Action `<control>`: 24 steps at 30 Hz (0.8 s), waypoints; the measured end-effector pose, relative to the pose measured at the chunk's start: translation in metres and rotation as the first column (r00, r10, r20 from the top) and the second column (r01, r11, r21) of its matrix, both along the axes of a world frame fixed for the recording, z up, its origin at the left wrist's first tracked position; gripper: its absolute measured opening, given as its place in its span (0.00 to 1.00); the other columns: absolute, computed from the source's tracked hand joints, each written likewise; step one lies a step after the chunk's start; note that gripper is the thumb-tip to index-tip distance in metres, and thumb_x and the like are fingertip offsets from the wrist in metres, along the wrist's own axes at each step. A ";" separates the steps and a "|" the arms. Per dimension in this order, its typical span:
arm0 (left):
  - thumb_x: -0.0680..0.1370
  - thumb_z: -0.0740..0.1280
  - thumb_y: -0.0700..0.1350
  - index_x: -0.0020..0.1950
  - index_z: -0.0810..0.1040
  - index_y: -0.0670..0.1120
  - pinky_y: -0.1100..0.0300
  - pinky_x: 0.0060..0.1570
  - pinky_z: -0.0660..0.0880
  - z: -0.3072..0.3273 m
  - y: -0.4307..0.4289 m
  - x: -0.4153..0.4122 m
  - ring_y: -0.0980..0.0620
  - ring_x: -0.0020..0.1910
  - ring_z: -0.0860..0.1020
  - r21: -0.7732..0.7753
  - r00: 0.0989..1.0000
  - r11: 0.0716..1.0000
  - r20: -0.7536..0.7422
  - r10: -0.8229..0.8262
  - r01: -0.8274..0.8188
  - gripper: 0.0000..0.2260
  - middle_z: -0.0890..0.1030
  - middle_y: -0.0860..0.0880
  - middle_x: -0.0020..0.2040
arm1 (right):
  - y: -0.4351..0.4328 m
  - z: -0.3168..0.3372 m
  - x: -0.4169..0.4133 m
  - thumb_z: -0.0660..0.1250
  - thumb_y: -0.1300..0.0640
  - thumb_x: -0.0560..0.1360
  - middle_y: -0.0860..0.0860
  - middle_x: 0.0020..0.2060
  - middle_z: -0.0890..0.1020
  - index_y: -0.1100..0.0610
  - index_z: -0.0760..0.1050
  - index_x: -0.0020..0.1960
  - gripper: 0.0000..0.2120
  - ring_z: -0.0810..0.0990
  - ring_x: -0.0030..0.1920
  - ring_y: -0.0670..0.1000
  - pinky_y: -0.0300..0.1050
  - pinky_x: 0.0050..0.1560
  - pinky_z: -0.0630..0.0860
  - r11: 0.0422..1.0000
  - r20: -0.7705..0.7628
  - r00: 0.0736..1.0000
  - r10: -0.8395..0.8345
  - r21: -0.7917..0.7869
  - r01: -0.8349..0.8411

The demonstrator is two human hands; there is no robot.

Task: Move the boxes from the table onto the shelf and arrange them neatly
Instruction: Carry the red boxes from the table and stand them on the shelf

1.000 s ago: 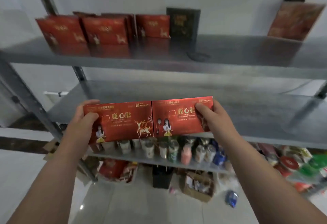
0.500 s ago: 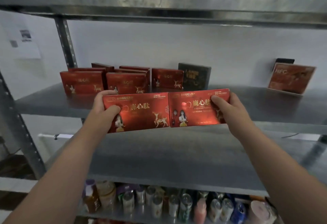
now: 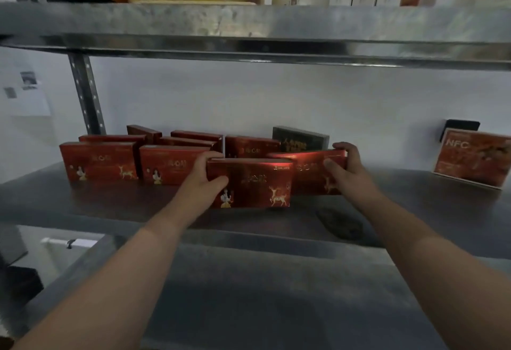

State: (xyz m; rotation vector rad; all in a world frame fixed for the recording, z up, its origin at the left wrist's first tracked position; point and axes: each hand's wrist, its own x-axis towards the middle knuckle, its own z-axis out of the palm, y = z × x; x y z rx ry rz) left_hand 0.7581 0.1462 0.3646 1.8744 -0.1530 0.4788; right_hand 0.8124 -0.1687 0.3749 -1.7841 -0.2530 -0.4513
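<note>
- Far left on the wall: white paper sheet, next to a perforated grey metal upright
- Left part of the grey metal shelf: standing red cardboard boxes with gold deer print, upright in rows reaching back towards the wall
- Just right of those rows: left hand, thumb on the front face and fingers behind, gripping the left end of the first held red deer-print box; box upright, facing forward, over the front part of the shelf; contact with the shelf not discernible
- Behind it near the wall: dark grey box with gold print, upright
- Right hand, thumb in front and fingers curled round the right end, clasping the second held red deer-print box; box tilted, left end hidden behind the first held one
- Below that hand on the shelf: dark oval smudge
- Far right: red carton marked NFC, well apart from the rest, with a black object behind it
</note>
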 end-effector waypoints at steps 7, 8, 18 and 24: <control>0.79 0.67 0.40 0.66 0.67 0.60 0.73 0.38 0.70 -0.005 -0.006 0.033 0.63 0.39 0.74 0.245 0.998 0.968 0.050 0.048 -0.059 0.21 0.73 0.51 0.57 | 0.016 0.008 0.063 0.66 0.51 0.80 0.48 0.54 0.80 0.44 0.69 0.60 0.10 0.80 0.50 0.49 0.38 0.42 0.74 0.915 -0.022 0.993 0.118 -0.386 -0.117; 0.79 0.67 0.41 0.66 0.67 0.61 0.71 0.46 0.70 -0.010 -0.003 0.036 0.62 0.46 0.73 0.280 0.995 0.957 0.078 0.058 -0.077 0.22 0.69 0.52 0.63 | 0.020 0.008 0.069 0.67 0.51 0.80 0.48 0.54 0.80 0.45 0.70 0.59 0.09 0.80 0.51 0.49 0.37 0.42 0.73 0.899 -0.028 0.991 0.130 -0.419 -0.130; 0.77 0.69 0.39 0.66 0.72 0.61 0.50 0.68 0.70 -0.028 0.002 0.048 0.50 0.71 0.64 0.348 0.938 0.893 0.292 0.186 -0.286 0.23 0.60 0.54 0.71 | 0.041 0.000 0.088 0.65 0.66 0.77 0.46 0.61 0.78 0.46 0.75 0.66 0.22 0.79 0.58 0.46 0.33 0.56 0.76 0.863 -0.009 0.965 0.261 -0.446 -0.238; 0.76 0.70 0.39 0.70 0.69 0.63 0.64 0.62 0.72 -0.033 0.002 0.052 0.53 0.61 0.71 0.394 0.922 0.864 0.343 0.178 -0.314 0.28 0.57 0.61 0.62 | 0.040 -0.013 0.095 0.68 0.58 0.79 0.45 0.58 0.74 0.42 0.58 0.77 0.33 0.75 0.48 0.39 0.21 0.42 0.68 0.831 -0.006 0.991 0.136 -0.544 -0.117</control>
